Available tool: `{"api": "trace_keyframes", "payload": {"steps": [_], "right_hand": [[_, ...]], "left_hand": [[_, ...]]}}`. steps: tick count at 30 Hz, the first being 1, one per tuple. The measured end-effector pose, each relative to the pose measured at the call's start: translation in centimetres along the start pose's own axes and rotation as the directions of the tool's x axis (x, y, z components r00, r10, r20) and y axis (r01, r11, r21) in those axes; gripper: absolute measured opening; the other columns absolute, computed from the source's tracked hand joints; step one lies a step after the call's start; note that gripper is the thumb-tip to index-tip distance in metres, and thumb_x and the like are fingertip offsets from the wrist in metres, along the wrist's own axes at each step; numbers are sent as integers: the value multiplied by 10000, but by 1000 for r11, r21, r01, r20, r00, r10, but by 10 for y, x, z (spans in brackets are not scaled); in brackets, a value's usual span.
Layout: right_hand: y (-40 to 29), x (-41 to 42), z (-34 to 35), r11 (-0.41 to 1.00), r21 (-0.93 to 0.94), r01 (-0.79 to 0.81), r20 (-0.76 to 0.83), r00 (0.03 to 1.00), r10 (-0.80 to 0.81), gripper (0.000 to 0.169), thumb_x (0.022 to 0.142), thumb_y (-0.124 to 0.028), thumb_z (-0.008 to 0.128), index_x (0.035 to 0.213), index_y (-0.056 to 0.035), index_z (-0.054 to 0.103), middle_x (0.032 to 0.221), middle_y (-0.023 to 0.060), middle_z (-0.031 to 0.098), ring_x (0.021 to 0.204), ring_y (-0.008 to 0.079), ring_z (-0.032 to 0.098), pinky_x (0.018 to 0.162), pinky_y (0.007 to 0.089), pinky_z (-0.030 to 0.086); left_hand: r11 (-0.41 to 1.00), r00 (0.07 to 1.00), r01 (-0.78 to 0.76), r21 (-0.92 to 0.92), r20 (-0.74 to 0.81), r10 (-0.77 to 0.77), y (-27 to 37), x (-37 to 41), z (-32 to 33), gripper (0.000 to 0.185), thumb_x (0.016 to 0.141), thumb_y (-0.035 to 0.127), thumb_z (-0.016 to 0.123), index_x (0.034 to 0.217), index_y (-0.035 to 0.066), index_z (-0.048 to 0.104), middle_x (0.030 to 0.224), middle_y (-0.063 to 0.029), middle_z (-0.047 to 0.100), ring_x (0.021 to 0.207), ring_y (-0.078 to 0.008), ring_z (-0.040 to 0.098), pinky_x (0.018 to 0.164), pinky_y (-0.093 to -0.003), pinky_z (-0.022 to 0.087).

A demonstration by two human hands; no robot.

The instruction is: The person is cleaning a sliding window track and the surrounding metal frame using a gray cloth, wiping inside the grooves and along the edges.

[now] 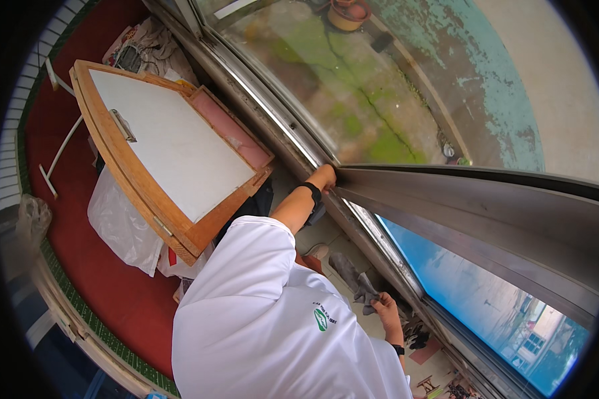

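Note:
My left hand [324, 178], with a black band on the wrist, is at the edge of a metal window sash [399, 192], its fingers curled around the frame. Lower right, my right hand [387, 308] pinches a crumpled grey cloth [365, 294] near the window sill. Part of that hand's fingers is hidden by the cloth. A metal window track [279, 107] runs diagonally past both hands. Behind the sash, a window pane [479, 299] reflects blue sky and a building.
A wooden-framed case [179, 144] with a white panel and a metal clip stands left of my arm. Beside it are a plastic bag [122, 224] and a red surface [115, 309]. Small items [427, 386] lie on the floor at lower right. Mossy concrete [349, 90] shows through the glass.

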State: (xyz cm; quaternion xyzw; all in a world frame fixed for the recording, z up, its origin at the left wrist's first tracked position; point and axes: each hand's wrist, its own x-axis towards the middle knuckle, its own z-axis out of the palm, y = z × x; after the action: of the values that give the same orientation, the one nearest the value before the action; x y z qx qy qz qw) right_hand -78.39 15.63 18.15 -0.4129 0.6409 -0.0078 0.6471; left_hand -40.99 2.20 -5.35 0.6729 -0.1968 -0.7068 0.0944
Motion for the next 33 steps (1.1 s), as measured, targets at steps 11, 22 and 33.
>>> {"api": "trace_keyframes", "payload": {"steps": [11,22,33], "right_hand": [[-7,0,4,999,25,31,7,999,-31,55,748,-27,562,784,-25,520,715,16,564,626,84,527,564,222,429],[-9,5,2,999,-19,28,26,999,-28,74,738,-46,577,748,-50,503,682,-15,527,609,68,499,550,203,404],[-17,6,1,992,-114,48,21,999,-45,80,747,-60,575,731,-54,497,672,-20,519,599,61,477,542,198,382]], "left_hand": [[976,994,-99,-195,-56,89,-10,48,11,141,774,38,500,873,38,600,733,-110,601,566,-243,571,435,-386,490],[895,971,-229,-383,-157,181,-12,1,0,175,814,65,471,953,25,571,670,-133,563,473,-252,544,406,-401,490],[941,960,-277,196,22,278,-23,45,1,185,799,84,478,941,23,580,761,-138,611,593,-246,601,451,-377,519]]}}
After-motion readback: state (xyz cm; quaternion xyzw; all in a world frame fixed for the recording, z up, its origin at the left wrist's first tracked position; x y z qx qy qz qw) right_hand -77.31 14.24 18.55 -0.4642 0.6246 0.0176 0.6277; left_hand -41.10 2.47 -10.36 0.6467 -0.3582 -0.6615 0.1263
